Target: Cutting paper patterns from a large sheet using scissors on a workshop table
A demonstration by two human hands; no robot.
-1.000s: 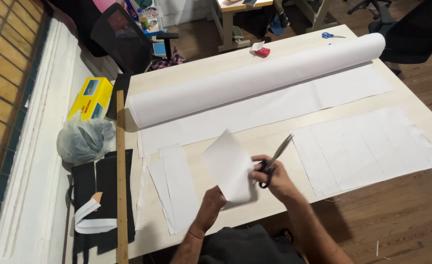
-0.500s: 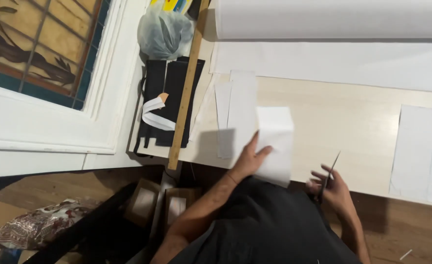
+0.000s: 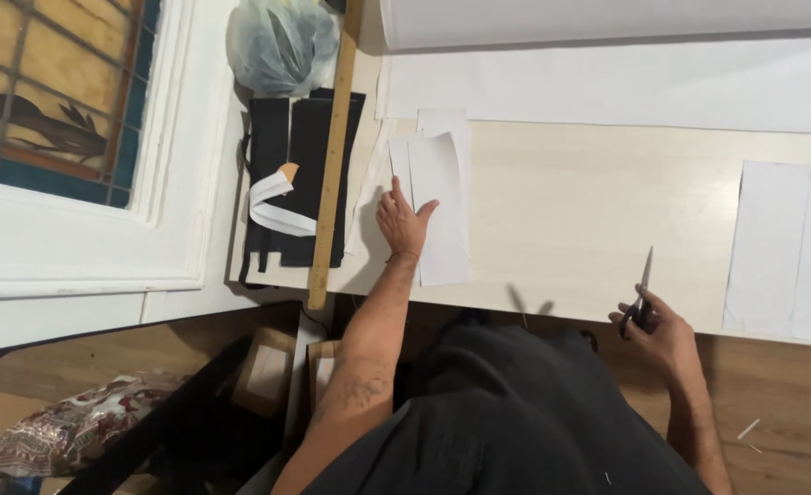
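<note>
Head view: the left hand (image 3: 401, 220) is laid flat and open on the cut white paper pieces (image 3: 442, 206) at the bench (image 3: 561, 229) left edge; the scissors (image 3: 642, 293) are gripped in the right hand (image 3: 662, 335). The stack should be pressed evenly so edges are kept aligned.

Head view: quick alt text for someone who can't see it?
The left hand presses flat on cut white paper pieces on a pale table, while the right hand holds scissors at the table's near edge. A wooden ruler lies left.
</note>
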